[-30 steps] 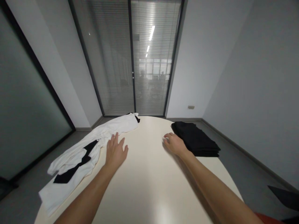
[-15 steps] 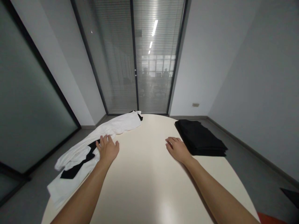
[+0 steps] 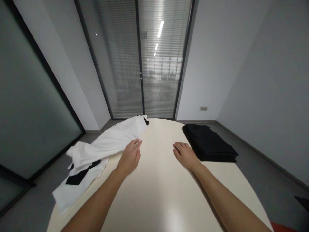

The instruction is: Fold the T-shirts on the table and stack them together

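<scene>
A loose pile of white garments (image 3: 108, 143) with black pieces (image 3: 80, 174) lies along the left side of the round cream table (image 3: 156, 193). My left hand (image 3: 130, 157) is at the pile's right edge, its fingers closed on a fold of white cloth, which is pulled up and bunched toward the middle. My right hand (image 3: 186, 155) lies flat on the tabletop with its fingers spread, holding nothing. It rests just left of a neat stack of folded black garments (image 3: 210, 143) on the right side of the table.
Beyond the table's far edge stands a glass door with blinds (image 3: 142, 64). A dark glass partition (image 3: 26, 106) runs along the left and a grey wall (image 3: 265, 80) along the right. Something red (image 3: 280, 227) shows at the bottom right.
My left hand moved right from the pile's middle and closed on the white cloth, dragging it toward the table's centre; the cloth's left part has risen. My right hand stayed put.
</scene>
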Demonstrator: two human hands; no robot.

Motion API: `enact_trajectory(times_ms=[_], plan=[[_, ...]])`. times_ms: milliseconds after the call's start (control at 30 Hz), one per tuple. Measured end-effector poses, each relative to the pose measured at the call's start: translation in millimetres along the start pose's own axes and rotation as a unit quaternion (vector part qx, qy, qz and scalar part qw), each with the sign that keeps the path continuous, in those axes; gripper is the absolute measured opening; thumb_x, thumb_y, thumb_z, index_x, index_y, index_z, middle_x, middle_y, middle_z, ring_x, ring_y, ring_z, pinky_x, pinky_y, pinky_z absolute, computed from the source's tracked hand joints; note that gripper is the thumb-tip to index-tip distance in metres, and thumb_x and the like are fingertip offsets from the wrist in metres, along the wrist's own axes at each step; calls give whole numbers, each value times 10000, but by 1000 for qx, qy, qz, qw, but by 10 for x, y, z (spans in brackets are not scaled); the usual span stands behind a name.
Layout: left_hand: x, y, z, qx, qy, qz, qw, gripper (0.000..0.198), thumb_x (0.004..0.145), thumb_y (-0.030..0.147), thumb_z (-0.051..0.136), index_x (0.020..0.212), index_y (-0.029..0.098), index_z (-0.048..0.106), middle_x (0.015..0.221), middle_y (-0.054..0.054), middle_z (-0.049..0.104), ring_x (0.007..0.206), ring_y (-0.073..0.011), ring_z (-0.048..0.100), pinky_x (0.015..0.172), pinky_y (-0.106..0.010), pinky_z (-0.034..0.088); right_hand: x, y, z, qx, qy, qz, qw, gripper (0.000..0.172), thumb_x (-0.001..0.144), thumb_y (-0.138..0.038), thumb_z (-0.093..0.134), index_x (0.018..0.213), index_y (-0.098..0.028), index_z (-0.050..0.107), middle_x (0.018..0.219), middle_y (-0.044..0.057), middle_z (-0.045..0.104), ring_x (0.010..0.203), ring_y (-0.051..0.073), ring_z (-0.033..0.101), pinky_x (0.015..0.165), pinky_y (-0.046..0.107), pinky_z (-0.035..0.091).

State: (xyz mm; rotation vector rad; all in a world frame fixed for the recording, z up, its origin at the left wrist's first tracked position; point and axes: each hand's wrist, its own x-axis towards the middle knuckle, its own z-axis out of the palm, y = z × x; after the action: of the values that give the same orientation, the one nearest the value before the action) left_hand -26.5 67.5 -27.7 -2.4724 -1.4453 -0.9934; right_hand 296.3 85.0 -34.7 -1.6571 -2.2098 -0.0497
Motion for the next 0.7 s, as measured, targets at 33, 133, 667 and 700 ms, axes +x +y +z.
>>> enact_trajectory(times_ms=[33,133,667,700], plan=[[0,76,12,-21,-32,32,999,458,950,132,423,1385,194,554,1303,-125,570,1194,-220,568,1062,-376,467,1,2,2,1,0,0,1000,343,986,-299,457,1225,-175,669,1295,114,659,1205,265,550,1041,386,411],[-9,209,66,-22,-77,67,995,430,916,117,487,1299,247,634,1303,-91,614,1163,-227,596,1054,-404,473,4,13,15,2,2,0,1000,345,989,-299,457,1235,-179,666,1300,113,657,1220,263,544,1047,390,407],[-86,609,-39,-137,-201,92,966,212,948,235,525,1014,206,724,985,-45,764,913,-188,694,850,-291,507,8,45,54,4,8,-4,1000,350,984,-303,463,1242,-180,665,1303,109,656,1215,264,545,1051,390,406],[-99,708,-60,-168,-222,120,953,192,933,253,551,990,211,730,957,-34,769,882,-179,703,830,-278,508,9,48,53,6,5,-4,1000,350,982,-303,465,1245,-185,663,1305,107,654,1217,264,545,1051,391,406]])
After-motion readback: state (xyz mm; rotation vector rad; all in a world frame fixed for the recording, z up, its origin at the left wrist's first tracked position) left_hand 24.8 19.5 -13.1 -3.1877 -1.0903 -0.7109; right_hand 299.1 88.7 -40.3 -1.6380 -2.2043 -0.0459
